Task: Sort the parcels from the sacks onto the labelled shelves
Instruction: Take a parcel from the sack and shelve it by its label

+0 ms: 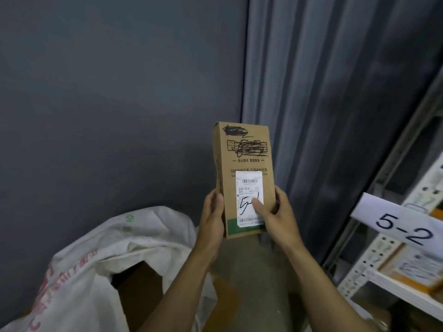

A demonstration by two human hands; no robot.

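A white sack (pixel 79 259) slumps open below and left of the hands, with a brown box (pixel 141 283) showing in its mouth. Right of them stands a metal shelf rack (pixel 393 281) with a paper sign (pixel 405 226) reading "5-2". Both hands clamp a tall cardboard parcel (pixel 242 149) upright between them. The left hand (pixel 212 219) grips its left edge and the right hand (pixel 278 216) its right, thumb on the white label (pixel 249 188) beside a penned "5-".

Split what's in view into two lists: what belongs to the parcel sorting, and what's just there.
Belongs to the job: the box, held upright by the left hand and right hand; the white sack, open; the shelf with its 5-2 tag and parcels on it.
Just there: the grey wall; the curtain.
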